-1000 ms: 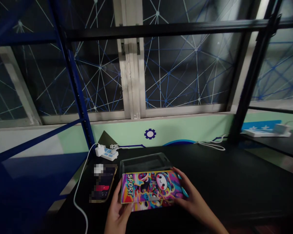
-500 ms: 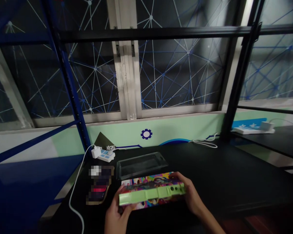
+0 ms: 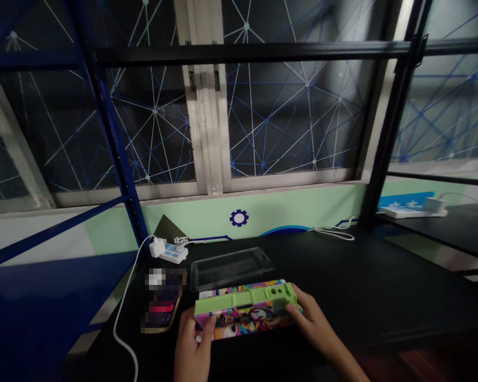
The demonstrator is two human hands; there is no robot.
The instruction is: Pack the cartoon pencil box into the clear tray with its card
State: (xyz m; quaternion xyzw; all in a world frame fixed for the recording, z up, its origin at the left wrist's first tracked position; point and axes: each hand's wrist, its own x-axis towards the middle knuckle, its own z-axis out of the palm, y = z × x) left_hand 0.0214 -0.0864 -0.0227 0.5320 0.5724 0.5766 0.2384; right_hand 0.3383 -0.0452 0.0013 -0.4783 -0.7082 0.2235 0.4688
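Observation:
A pencil case with a bright cartoon print and a light green plastic edge is held level above the table, its green edge turned upward. My left hand grips its left end, the thumb on the printed front. Around the right end my right hand is closed, with its thumb against the front near the corner. Round holes show in the green edge near that end. Just behind the case lies a clear plastic tray. The underside of the case is hidden.
Left of the case, a phone lies on the black table. A white power strip stands behind it, and a white cable runs down toward the front edge. Dark shelf posts rise at the table's back corners.
The pencil case has been tilted so that its green edge faces more upward and its printed front shows. My right thumb now rests on the front.

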